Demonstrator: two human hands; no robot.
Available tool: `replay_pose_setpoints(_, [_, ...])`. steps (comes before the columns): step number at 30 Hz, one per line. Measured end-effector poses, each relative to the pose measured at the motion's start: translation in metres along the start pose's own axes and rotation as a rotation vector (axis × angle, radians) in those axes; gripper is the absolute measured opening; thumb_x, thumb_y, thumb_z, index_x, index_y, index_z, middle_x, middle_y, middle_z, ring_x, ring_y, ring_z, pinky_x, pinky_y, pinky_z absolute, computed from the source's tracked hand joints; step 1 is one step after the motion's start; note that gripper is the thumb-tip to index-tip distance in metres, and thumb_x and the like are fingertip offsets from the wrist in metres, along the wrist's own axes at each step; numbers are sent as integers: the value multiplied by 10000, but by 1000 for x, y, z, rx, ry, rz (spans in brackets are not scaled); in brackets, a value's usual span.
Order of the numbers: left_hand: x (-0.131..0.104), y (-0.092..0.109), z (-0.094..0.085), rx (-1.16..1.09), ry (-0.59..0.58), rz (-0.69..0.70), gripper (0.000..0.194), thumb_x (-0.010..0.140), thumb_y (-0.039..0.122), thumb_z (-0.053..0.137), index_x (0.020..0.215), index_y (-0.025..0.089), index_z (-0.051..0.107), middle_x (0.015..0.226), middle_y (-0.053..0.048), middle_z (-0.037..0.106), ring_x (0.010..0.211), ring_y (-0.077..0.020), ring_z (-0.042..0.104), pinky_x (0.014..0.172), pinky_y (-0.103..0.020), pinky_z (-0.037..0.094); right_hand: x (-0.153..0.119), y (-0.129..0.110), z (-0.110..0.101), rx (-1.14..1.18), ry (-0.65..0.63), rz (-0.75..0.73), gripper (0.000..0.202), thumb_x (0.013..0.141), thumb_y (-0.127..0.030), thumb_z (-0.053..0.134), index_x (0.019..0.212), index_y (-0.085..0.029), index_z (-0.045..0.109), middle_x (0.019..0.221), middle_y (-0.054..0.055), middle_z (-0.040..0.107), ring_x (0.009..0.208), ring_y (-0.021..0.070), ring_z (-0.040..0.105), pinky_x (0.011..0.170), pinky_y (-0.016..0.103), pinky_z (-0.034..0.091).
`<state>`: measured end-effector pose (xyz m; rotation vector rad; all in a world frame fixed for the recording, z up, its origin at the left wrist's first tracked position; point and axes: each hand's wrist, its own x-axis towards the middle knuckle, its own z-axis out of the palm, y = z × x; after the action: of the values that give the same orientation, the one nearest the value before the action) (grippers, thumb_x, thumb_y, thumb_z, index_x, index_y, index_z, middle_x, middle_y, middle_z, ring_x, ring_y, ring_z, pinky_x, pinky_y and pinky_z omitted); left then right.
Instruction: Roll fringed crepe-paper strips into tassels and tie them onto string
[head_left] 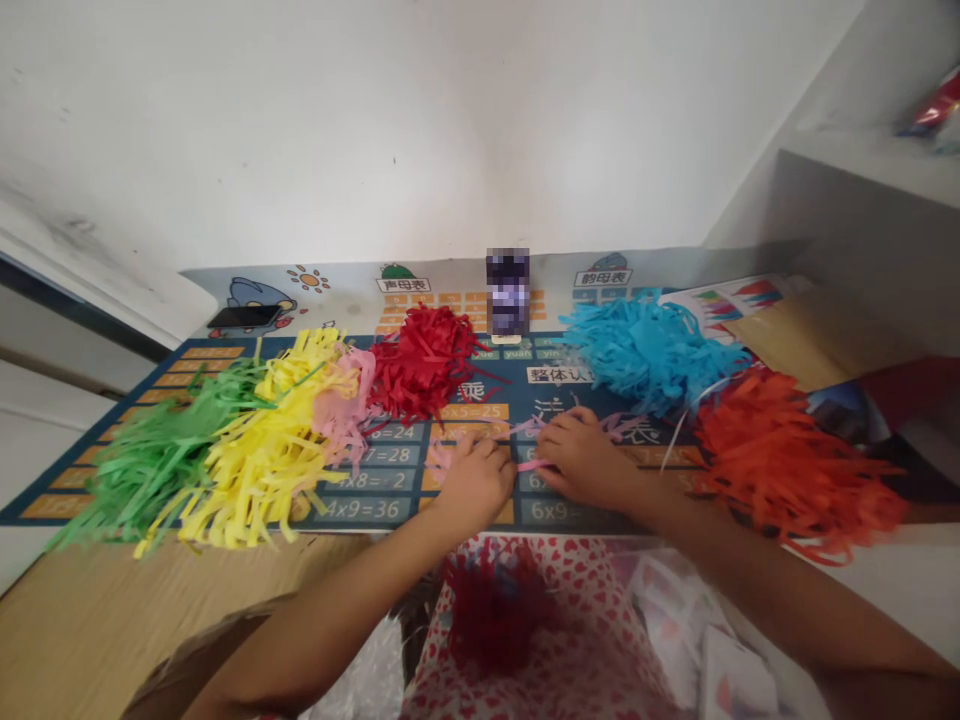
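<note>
Between my two hands runs a narrow pink paper strip (pixel 531 465), low over the printed desk mat. My left hand (pixel 477 472) is closed on its left part, and loose pink fringe pokes out beyond the fingers. With fingers curled, my right hand (pixel 585 456) grips the other part; light purple fringe (pixel 619 427) shows behind it. Paper tassel bundles lie around: red (pixel 431 362) behind my left hand, blue (pixel 652 350) behind my right hand, orange-red (pixel 787 460) to the right, and yellow (pixel 259 470), pink (pixel 341 410) and green (pixel 161 440) to the left.
A pixelated phone-like object (pixel 508 292) stands upright against the wall. A dark phone (pixel 244 318) lies at the back left of the desk mat (pixel 360 510). Brown paper (pixel 799 335) and printed sheets sit at the back right. A dark red bundle (pixel 499 610) rests on my lap.
</note>
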<state>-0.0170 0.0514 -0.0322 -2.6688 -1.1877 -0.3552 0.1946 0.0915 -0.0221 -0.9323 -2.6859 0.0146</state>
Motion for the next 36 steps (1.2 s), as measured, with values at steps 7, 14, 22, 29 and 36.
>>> replay_pose_setpoints(7, [-4,1,5,-7,61,-67,122,886,219,590,780,183,637,766,-28,643,818,-204,547,950,-465,310,11,-25,21,-117,83,-120,182,904,-147,572,724,-160,600,737,27,617,778,191,477,809,383,283])
replay_pose_setpoints(14, [-16,-3,11,-1,93,-59,116,924,183,570,871,206,671,820,-19,682,855,-196,556,944,-454,305,-7,-9,19,-163,93,-135,191,954,-147,505,813,-164,633,783,36,636,801,186,485,825,371,284])
replay_pose_setpoints(22, [-31,-8,4,-164,111,-140,134,928,244,590,971,260,717,941,-10,739,905,-192,588,869,-400,340,-35,27,17,63,147,6,178,945,-245,577,815,-226,697,894,6,711,905,167,567,866,368,289])
replay_pose_setpoints(29, [-35,-14,6,-393,65,-335,117,899,286,630,889,259,744,954,-37,713,920,-203,611,859,-399,354,-32,47,18,445,-12,151,207,884,-360,663,766,-198,715,892,47,685,894,188,576,830,345,336])
replay_pose_setpoints(36, [-32,-14,1,-508,4,-459,122,883,284,650,798,236,723,869,-21,678,871,-196,585,827,-366,370,-33,48,14,479,-33,184,199,895,-365,646,804,-211,732,905,49,669,909,192,572,829,347,340])
